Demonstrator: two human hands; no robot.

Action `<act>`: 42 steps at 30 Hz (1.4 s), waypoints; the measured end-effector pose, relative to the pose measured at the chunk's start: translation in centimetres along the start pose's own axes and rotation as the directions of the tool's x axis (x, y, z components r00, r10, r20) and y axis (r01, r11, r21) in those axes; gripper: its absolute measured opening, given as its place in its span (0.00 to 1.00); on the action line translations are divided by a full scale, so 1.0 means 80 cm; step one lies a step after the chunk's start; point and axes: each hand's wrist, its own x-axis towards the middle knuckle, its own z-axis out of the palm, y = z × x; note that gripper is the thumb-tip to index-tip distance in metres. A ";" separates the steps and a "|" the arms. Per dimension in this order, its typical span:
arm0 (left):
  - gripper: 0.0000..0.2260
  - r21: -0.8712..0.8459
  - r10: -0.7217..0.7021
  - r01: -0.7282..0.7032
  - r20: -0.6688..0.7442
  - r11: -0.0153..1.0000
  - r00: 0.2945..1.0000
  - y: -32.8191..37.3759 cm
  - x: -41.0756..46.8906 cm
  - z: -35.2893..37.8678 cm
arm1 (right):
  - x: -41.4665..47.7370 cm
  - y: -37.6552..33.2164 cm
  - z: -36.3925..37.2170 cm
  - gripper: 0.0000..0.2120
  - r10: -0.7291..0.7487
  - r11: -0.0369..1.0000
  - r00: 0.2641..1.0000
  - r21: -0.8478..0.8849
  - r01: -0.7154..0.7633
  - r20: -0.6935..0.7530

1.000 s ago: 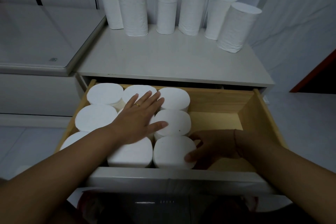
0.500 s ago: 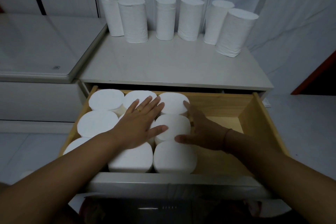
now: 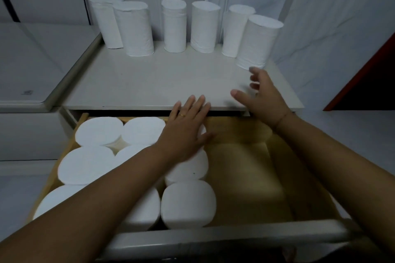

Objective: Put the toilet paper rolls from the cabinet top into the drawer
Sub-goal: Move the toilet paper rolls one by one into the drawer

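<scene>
Several white toilet paper rolls [image 3: 174,25] stand upright along the back of the white cabinet top [image 3: 149,83]. The rightmost roll [image 3: 258,41] leans a little. Below, the open wooden drawer [image 3: 241,168] holds several rolls [image 3: 98,132] packed on end in its left half. My left hand [image 3: 183,132] lies flat with straight fingers above the back rolls, fingertips at the cabinet's front edge. My right hand [image 3: 263,96] hovers empty over the cabinet top's right front, fingers spread, just short of the rightmost roll.
A low white surface [image 3: 32,66] adjoins the cabinet on the left. A pale wall or curtain [image 3: 320,17] rises behind and to the right. The drawer's right half shows bare wood. Its white front panel [image 3: 224,239] is nearest me.
My right hand has come up out of the drawer and moved over the cabinet top toward the rightmost roll. My left hand has slid toward the drawer's back.
</scene>
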 end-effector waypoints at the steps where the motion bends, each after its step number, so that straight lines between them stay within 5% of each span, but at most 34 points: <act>1: 0.31 0.002 -0.012 0.012 -0.002 1.000 1.000 0.002 0.005 0.003 | 0.015 0.004 -0.008 0.37 0.001 1.000 0.998 0.011 0.000 -0.062; 6: 0.32 0.067 -0.051 0.055 -0.050 0.996 0.997 0.008 0.015 0.019 | 0.089 0.026 -0.029 0.43 0.074 0.995 0.963 0.081 -0.055 -0.258; 12: 0.32 0.053 -0.029 0.035 -0.109 0.998 0.994 0.006 0.012 0.026 | 0.171 0.045 -0.041 0.50 0.185 0.972 0.933 0.195 -0.129 -0.309; 23: 0.32 0.110 -0.015 0.027 -0.107 0.994 0.994 0.006 0.011 0.030 | 0.218 0.041 -0.039 0.39 0.161 0.967 0.919 0.242 -0.074 -0.361; 33: 0.32 0.120 -0.011 0.022 -0.091 0.993 0.996 0.006 0.010 0.028 | 0.092 -0.002 -0.033 0.35 -0.019 0.968 0.997 0.250 0.036 -0.071; 42: 0.38 0.123 -0.075 0.077 -0.019 0.990 0.997 0.009 -0.019 0.026 | -0.014 -0.015 -0.075 0.36 -0.057 0.989 0.984 0.143 0.033 0.170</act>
